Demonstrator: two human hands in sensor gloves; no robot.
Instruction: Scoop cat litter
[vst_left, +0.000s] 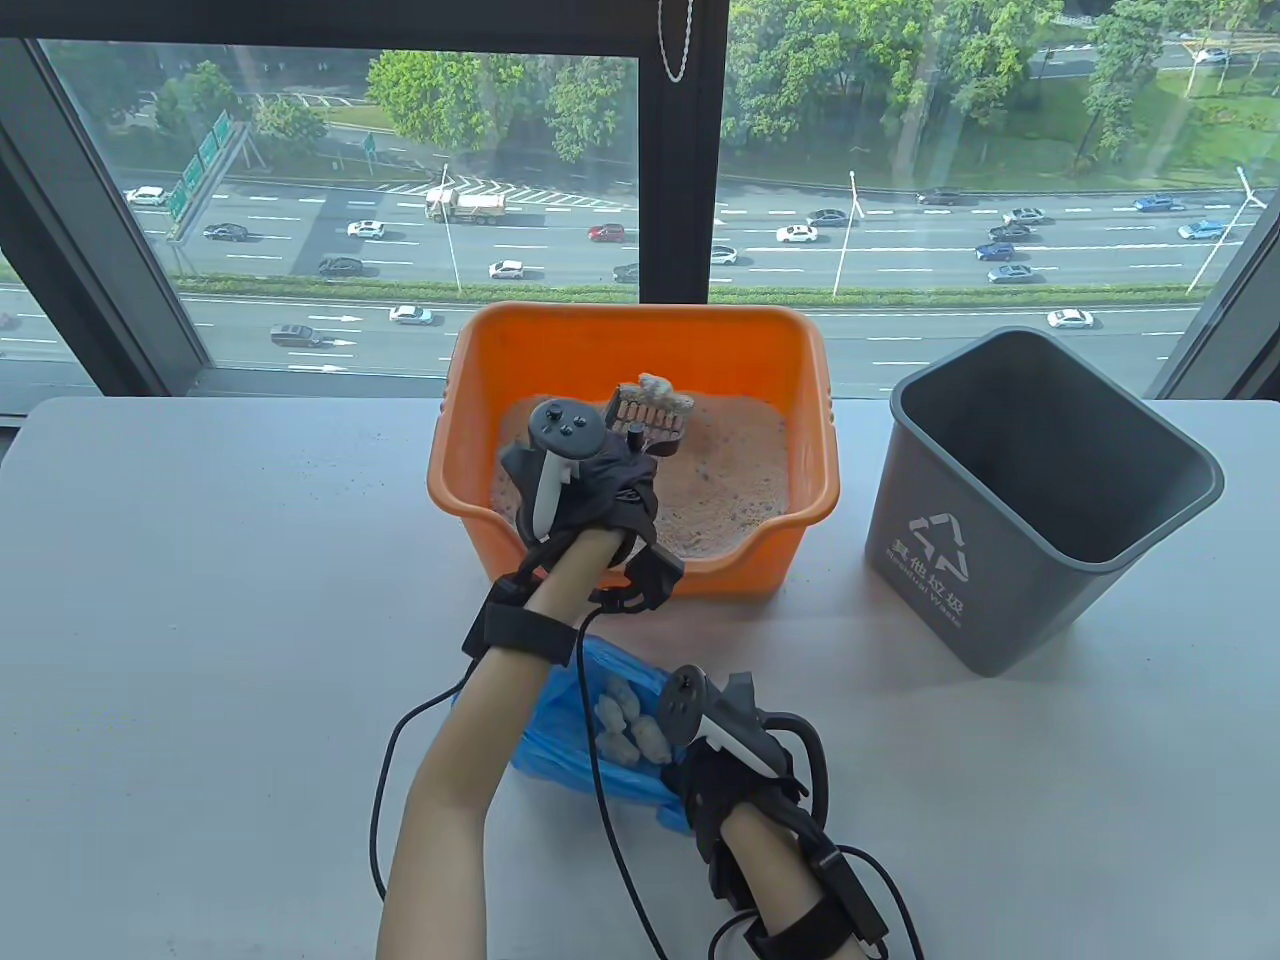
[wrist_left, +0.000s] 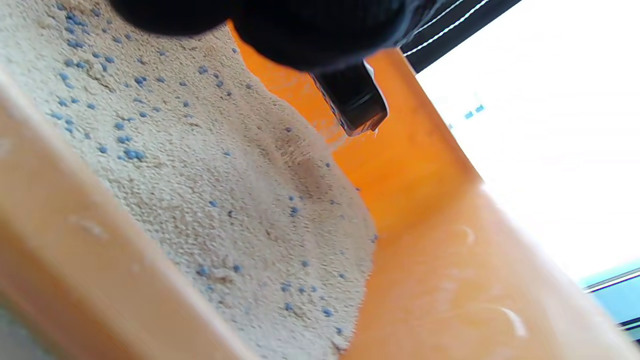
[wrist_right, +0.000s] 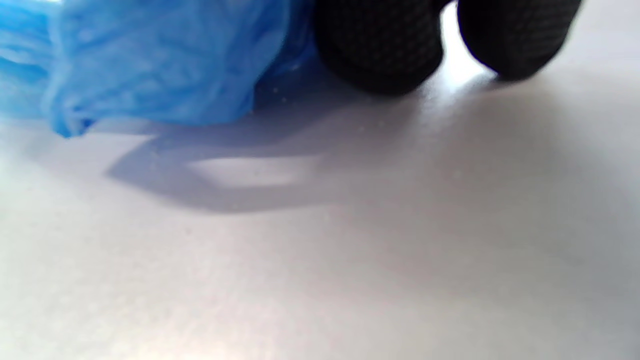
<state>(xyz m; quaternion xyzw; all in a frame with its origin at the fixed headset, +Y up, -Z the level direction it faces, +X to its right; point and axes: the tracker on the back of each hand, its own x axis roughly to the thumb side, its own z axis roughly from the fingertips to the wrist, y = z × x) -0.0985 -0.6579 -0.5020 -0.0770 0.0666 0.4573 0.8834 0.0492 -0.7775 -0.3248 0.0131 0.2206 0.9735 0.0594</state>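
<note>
An orange litter box holds pale sandy litter with blue specks; the litter also shows in the left wrist view. My left hand grips a dark slotted scoop above the litter, with a grey clump lying on it. The scoop's handle end sticks out below my glove in the left wrist view. A blue plastic bag with several pale clumps lies on the table near me. My right hand holds the bag's right edge; its fingers rest on the table beside the blue bag.
A grey waste bin stands open to the right of the litter box. The white table runs left and right. A window with a dark frame stands behind the table's far edge.
</note>
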